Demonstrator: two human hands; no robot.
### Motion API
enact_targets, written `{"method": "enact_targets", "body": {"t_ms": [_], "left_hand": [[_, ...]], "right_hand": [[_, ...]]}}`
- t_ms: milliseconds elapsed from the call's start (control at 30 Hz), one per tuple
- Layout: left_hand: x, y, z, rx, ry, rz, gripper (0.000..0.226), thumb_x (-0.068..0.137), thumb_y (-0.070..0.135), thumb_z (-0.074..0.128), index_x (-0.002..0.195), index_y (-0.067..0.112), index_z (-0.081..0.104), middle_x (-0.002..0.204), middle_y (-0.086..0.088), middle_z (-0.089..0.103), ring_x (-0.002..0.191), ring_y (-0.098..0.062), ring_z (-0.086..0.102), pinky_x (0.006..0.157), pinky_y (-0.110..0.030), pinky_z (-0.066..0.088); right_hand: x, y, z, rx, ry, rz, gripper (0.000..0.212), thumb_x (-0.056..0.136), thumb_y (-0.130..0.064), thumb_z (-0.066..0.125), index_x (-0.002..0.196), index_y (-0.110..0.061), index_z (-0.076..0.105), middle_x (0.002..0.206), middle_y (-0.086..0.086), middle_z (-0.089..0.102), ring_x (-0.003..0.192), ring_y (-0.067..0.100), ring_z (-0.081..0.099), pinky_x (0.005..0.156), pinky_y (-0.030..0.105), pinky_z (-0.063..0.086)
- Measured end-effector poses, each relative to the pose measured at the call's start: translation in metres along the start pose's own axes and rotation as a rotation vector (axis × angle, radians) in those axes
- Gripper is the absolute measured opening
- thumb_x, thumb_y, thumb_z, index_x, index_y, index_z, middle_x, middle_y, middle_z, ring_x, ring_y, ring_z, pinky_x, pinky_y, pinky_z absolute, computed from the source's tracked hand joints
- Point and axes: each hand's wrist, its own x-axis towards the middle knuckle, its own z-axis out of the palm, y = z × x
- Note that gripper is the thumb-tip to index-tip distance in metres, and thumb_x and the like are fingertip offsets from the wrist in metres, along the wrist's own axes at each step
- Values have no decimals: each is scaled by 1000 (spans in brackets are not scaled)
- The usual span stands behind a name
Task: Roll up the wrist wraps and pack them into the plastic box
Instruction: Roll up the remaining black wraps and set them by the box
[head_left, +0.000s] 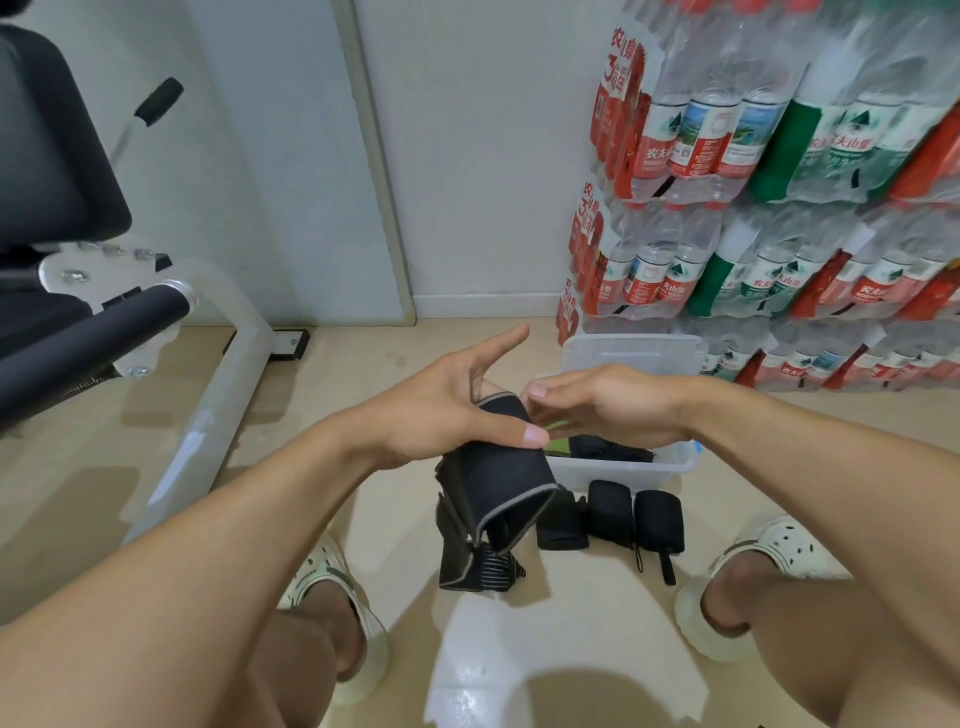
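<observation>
The right hand (608, 402) hid most of the plastic box (623, 470); the wraps inside (608, 448) barely showed.

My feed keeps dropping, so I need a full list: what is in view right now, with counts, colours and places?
wrap in hand: 1, black with grey edge, partly rolled, held above the floor
rolled wraps: 3, black, on the floor in front of the box
loose wrap: 1, black with grey stripes, on the floor under the held one
box: 1, clear plastic, on the floor, dark rolls and something green inside
lid: 1, clear, behind the box
water packs: many, red and green labels, stacked at right
bench: 1, black pads, white frame, at left
clogs: 2, white, on the feet
left hand: grips the wrap, fingers spread
right hand: flat, at the wrap's top
</observation>
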Motion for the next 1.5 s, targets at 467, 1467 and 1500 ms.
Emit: {"method": "enact_targets", "body": {"t_ms": [467, 1467, 1500], "left_hand": [[14, -44, -36, 24, 541, -140, 35, 85, 8, 80, 114, 23, 68, 90, 3, 71, 91, -13, 68, 78, -20, 49], [16, -19, 6, -317, 403, -69, 15, 95, 20, 70, 101, 8, 74, 96, -8, 75, 87, -14, 71, 81, -30, 59], [16, -18, 6, -327, 399, -60, 12, 94, 20, 70, 98, 10, 74, 95, -7, 74, 87, -14, 71, 80, -28, 59]], "right_hand": [[-20, -14, -21, 123, 54, 115, 39, 92, -26, 68, 113, 6, 66, 102, 19, 71, 83, 23, 72, 71, 27, 58], [-12, -18, 10, -465, 655, -276, 52, 74, -39, 89, 122, -40, 70, 121, -20, 64, 114, -1, 60, 103, 31, 50], [-12, -18, 11, -473, 642, -285, 50, 75, -35, 89, 122, -37, 71, 116, -20, 68, 110, -2, 63, 103, 32, 50]]}}
